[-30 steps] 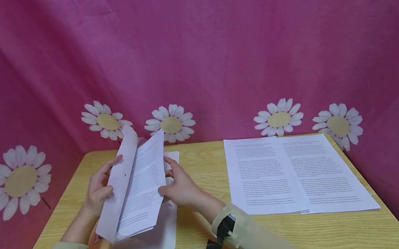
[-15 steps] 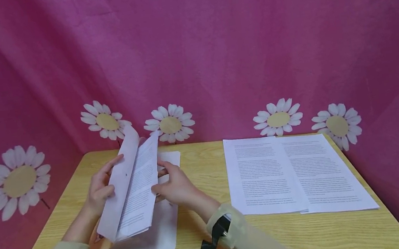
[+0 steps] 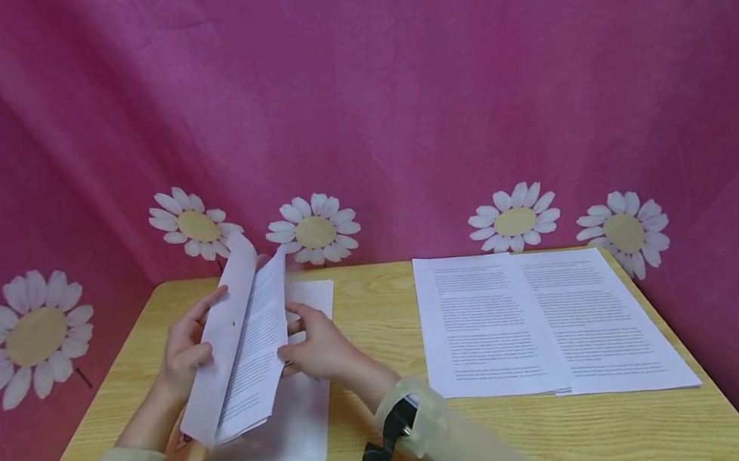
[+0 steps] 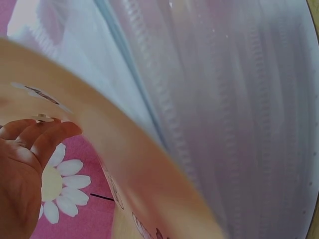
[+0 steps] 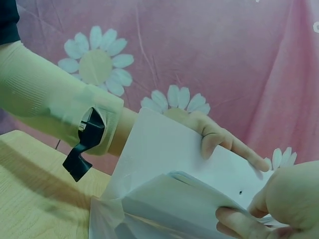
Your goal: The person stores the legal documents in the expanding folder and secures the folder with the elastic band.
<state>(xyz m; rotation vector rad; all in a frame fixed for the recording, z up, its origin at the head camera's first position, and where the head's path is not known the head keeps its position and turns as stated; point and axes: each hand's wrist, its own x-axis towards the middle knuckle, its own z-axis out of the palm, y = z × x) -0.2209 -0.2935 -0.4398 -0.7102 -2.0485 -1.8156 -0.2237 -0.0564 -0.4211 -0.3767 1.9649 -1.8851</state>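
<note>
On the left of the table lies a folder with an orange outside (image 4: 129,164) and clear plastic pockets (image 4: 199,99). My left hand (image 3: 185,350) holds its raised pale front cover (image 3: 228,345) at the left edge. In the left wrist view, the fingers touch the orange side near a small button (image 4: 42,118). Printed sheets (image 3: 255,365) stand tilted inside the folder. My right hand (image 3: 324,346) pinches their right edge, thumb in front and fingers behind. The folder's pale back part (image 3: 306,428) lies flat below them.
Two printed paper stacks (image 3: 483,324) lie side by side on the right of the wooden table (image 3: 392,426). A pink curtain (image 3: 356,110) with daisies rises behind the table and along both sides.
My right hand has moved left with the sheets' edge, tilting them toward the cover and turning them more edge-on. The left hand and the raised cover have stayed almost in place.
</note>
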